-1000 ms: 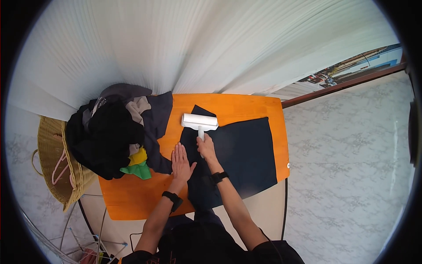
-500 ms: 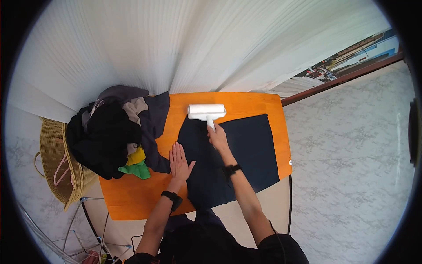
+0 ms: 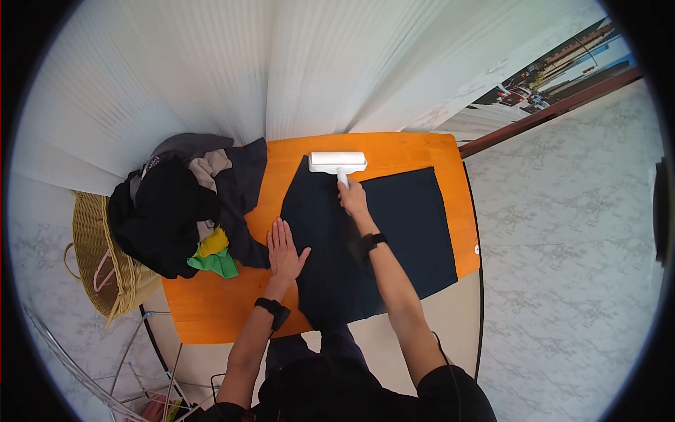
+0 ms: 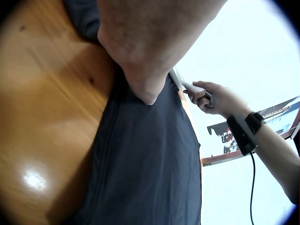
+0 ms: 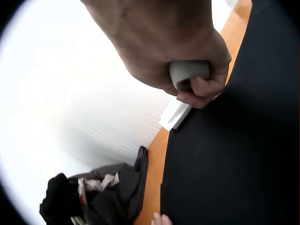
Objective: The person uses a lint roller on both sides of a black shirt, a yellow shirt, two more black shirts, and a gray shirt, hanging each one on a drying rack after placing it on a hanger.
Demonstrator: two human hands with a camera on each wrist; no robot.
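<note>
A dark navy garment (image 3: 408, 232) lies spread flat across the table. My right hand (image 3: 354, 198) grips the handle of a white lint roller (image 3: 337, 160), whose wide head overlaps the garment's far edge at the top left corner. Curled fingers wrap the hollow grey handle end (image 5: 187, 71) in the right wrist view. My left hand (image 3: 284, 254) rests palm down at the garment's left edge, fingers straight and thumb spread over the cloth. In the left wrist view the dark fabric (image 4: 145, 154) runs smooth beside that hand, its fingertips hidden.
The orange wooden table (image 3: 232, 309) stands against a white curtain (image 3: 302, 84). A heap of dark clothes (image 3: 169, 218) with yellow and green pieces covers its left end. Beyond sit a wicker basket (image 3: 95, 239) holding a pink hanger and a metal rack (image 3: 130, 366).
My right hand has pushed the lint roller away from my body and slightly right, up to the garment's far edge. The left hand has stayed at the left edge.
</note>
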